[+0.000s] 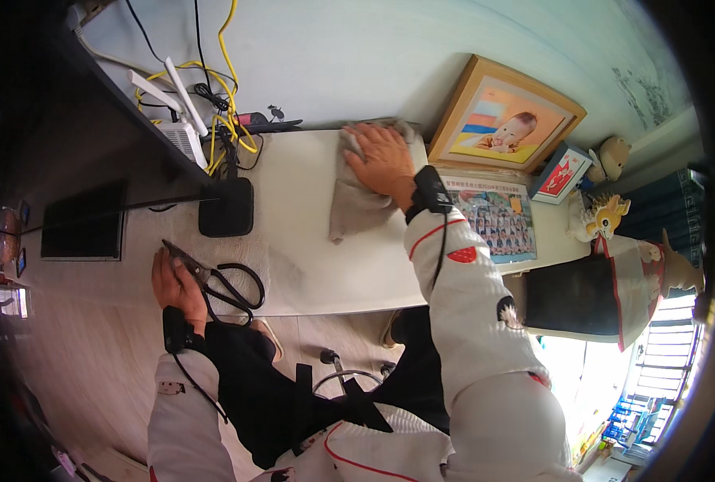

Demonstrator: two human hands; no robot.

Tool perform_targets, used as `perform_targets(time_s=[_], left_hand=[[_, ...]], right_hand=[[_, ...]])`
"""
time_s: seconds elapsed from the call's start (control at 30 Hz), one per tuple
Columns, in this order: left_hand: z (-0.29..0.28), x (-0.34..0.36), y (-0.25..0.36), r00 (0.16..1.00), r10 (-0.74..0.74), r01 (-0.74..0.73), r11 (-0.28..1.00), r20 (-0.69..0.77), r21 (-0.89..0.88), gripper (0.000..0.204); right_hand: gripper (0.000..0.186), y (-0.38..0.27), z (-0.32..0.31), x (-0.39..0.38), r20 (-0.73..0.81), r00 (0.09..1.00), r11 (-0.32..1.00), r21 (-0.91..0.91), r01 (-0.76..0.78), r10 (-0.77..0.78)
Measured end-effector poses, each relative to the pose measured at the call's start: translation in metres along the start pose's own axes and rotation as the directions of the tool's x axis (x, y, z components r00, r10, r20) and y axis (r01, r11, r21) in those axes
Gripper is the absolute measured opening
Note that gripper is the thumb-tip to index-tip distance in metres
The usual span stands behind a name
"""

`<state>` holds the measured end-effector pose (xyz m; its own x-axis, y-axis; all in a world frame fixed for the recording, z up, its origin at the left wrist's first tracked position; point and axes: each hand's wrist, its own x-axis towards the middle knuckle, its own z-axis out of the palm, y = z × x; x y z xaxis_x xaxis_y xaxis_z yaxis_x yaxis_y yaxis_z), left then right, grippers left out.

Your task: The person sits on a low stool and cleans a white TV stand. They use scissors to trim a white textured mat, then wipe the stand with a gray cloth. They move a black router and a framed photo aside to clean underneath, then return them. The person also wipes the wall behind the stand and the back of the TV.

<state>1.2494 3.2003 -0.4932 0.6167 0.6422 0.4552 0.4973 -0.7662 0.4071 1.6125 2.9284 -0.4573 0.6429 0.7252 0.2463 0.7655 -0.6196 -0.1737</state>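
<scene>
The right hand (386,157) lay flat, fingers spread, pressing a grey cloth (357,197) at the desk's (309,265) far edge. The left hand (177,285) gripped black scissors (225,285) near the front edge. Wiping wider might have knocked the leaning framed picture (506,116) beside it.

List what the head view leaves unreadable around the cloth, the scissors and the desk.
- Grey cloth: the part beneath the right hand is hidden.
- Black scissors: blade tips hidden by the left hand.
- Dark panel: too dim to identify.
- White desk: far left lost in shadow.
</scene>
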Motion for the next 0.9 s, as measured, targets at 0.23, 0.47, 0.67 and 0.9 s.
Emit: perform_targets(time_s=[0.23, 0.47, 0.67, 0.9], left_hand=[[-0.002, 0.001, 0.000, 0.998, 0.057, -0.057, 0.998, 0.002, 0.002, 0.049], [0.013, 0.004, -0.013, 0.998, 0.045, -0.045, 0.999, -0.036, 0.000, 0.050], [0.015, 0.003, -0.015, 0.997, 0.069, -0.067, 0.997, -0.043, 0.048, 0.049], [0.014, 0.004, -0.010, 0.999, 0.027, -0.025, 0.998, -0.028, 0.056, 0.048]], right_hand=[[0.058, 0.025, -0.002, -0.044, -0.139, 0.978, 0.986, -0.045, -0.160, 0.153], [0.074, 0.020, -0.012, -0.121, -0.083, 0.928, 0.910, 0.246, -0.334, 0.363], [0.066, 0.027, -0.009, -0.134, -0.151, 0.946, 0.946, 0.198, -0.256, 0.287], [0.056, 0.060, 0.011, -0.071, -0.211, 0.926, 0.940, 0.205, -0.273, 0.314]])
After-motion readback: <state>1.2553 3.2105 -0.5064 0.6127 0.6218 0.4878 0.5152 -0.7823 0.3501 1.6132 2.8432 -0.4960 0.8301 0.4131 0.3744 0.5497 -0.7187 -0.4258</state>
